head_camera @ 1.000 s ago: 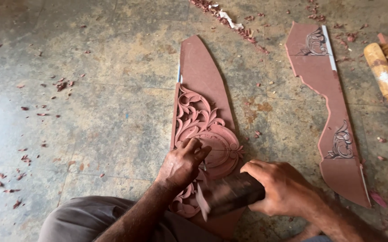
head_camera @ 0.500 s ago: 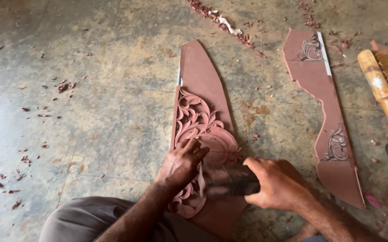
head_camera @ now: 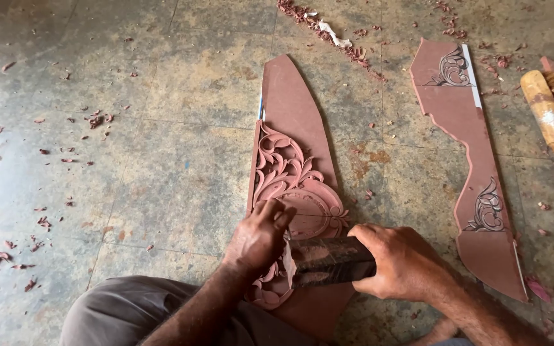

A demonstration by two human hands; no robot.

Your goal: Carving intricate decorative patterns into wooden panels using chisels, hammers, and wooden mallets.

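My right hand [head_camera: 402,263] is closed around a dark wooden mallet [head_camera: 331,261], laid across the carved board [head_camera: 296,186] on the floor [head_camera: 162,160]. My left hand [head_camera: 259,234] rests curled on the carving, fingers pinched; what they pinch I cannot tell.

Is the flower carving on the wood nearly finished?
Partly. The panel already has leafy scrolls and a round medallion cut into its middle. The left hand rests on the carving while the right hand grips a dark mallet at the lower part. The panel's top is plain, and the second board shows only drawn patterns, uncut.
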